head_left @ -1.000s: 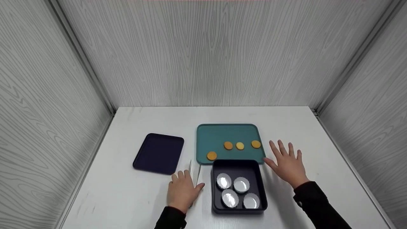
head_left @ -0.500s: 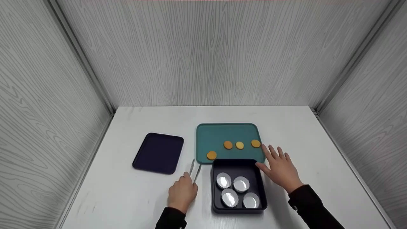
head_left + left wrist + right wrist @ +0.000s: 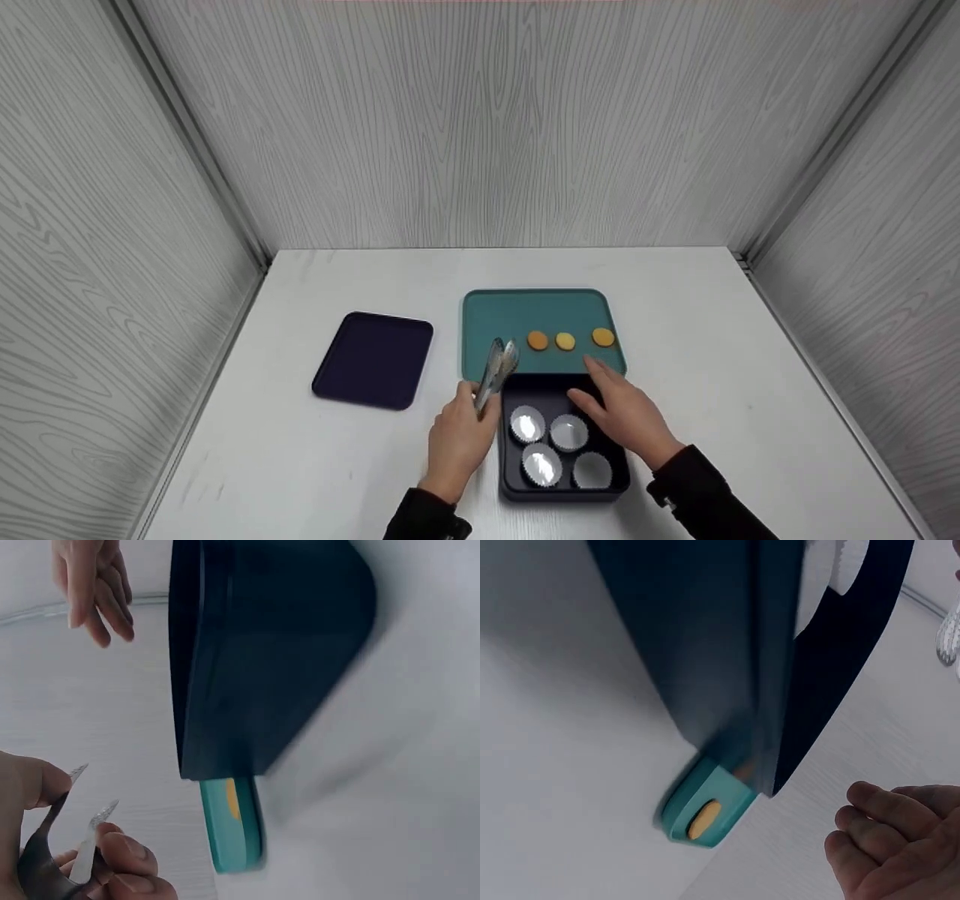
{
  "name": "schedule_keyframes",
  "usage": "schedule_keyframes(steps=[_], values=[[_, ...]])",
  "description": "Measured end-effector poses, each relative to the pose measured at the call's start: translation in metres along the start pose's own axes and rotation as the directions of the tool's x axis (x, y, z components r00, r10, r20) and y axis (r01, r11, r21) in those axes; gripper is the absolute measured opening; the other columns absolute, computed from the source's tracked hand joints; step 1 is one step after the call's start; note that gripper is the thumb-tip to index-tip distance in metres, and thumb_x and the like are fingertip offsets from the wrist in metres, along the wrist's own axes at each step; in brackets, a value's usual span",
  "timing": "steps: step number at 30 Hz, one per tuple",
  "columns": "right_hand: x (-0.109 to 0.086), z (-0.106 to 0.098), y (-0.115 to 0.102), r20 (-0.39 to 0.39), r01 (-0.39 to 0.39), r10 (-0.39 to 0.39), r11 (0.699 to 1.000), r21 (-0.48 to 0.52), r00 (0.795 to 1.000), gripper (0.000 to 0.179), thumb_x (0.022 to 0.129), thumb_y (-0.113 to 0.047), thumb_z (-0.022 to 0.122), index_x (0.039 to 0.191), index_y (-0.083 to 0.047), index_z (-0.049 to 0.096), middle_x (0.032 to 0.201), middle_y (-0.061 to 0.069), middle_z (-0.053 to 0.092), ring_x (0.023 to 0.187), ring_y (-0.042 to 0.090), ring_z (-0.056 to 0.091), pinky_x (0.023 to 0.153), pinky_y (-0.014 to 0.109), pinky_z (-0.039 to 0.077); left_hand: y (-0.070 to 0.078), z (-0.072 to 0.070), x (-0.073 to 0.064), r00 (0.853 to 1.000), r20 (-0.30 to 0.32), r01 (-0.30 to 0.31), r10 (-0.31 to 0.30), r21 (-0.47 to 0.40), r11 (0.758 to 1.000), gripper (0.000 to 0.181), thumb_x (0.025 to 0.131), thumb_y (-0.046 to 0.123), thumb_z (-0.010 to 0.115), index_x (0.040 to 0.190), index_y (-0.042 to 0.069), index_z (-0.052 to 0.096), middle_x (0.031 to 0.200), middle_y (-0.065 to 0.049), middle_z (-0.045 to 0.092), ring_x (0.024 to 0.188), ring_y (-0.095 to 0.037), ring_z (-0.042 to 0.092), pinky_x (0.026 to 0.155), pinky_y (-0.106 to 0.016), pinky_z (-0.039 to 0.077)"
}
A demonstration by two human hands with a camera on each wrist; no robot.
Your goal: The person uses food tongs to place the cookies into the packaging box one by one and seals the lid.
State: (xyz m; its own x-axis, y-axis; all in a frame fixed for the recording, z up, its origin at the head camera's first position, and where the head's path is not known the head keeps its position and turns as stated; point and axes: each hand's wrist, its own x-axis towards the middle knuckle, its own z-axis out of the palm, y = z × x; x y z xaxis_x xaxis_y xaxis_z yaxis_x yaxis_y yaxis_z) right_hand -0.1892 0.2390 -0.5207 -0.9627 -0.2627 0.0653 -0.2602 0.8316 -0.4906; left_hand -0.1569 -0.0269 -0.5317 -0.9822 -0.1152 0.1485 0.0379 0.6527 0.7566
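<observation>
My left hand (image 3: 461,439) grips metal tongs (image 3: 496,375) at the left side of the dark box (image 3: 551,384). In the left wrist view the tongs' two tips (image 3: 103,814) stand apart with nothing between them. Over the box's far right part is my right hand (image 3: 628,416), its fingers extended and holding nothing. Several silvery fluted baking cups (image 3: 541,465) sit in the box. Behind it, the teal tray (image 3: 495,309) bears an orange-brown round cookie (image 3: 537,340), a pale yellow one (image 3: 565,341) and a golden one (image 3: 603,337). The tray's near left corner is hidden behind the tongs.
A flat dark navy tray (image 3: 373,360) lies on the white table (image 3: 300,465) to the left. Grey wood-grain panels (image 3: 495,127) enclose the table at the back and both sides. The box walls (image 3: 277,660) rise well above the teal tray.
My left hand has picked the tongs up off the table and moved right and forward, up to the box. My right hand has moved left from beside the teal tray to over the box.
</observation>
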Motion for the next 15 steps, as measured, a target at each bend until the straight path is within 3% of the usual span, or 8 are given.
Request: schedule_keyframes(steps=[8,12,15], values=[[0.005,0.008,-0.027,0.019,0.019,-0.023,0.975,0.223,1.0,0.071,0.104,-0.053,0.052,0.155,-0.005,0.044,0.153,0.018,0.05,0.136,0.034,0.053,0.109,0.053,0.044,0.024,0.014,-0.008,0.995,0.063,-0.069,0.083,-0.197,0.978,0.037,0.106,0.045,0.05,0.118,0.011,0.06,0.079,0.003,0.063,0.066,-0.012,0.055,0.058,-0.032,0.044],[0.007,0.013,-0.034,0.03,0.041,-0.055,0.933,0.356,0.998,0.061,0.106,-0.044,0.052,0.151,-0.003,0.049,0.145,0.017,0.058,0.128,0.031,0.06,0.103,0.051,0.049,0.032,0.019,-0.011,0.986,0.106,-0.092,0.127,-0.282,0.955,0.042,0.108,0.046,0.046,0.124,0.009,0.057,0.078,0.005,0.059,0.066,-0.009,0.051,0.06,-0.027,0.04],[0.008,0.014,-0.037,0.07,0.009,-0.047,0.886,0.464,0.996,0.057,0.107,-0.044,0.05,0.149,-0.005,0.053,0.143,0.015,0.06,0.128,0.029,0.06,0.103,0.05,0.05,0.037,0.023,-0.012,0.983,0.125,-0.086,0.137,-0.346,0.934,0.045,0.108,0.047,0.046,0.128,0.008,0.056,0.076,0.007,0.055,0.064,-0.006,0.048,0.059,-0.025,0.038]])
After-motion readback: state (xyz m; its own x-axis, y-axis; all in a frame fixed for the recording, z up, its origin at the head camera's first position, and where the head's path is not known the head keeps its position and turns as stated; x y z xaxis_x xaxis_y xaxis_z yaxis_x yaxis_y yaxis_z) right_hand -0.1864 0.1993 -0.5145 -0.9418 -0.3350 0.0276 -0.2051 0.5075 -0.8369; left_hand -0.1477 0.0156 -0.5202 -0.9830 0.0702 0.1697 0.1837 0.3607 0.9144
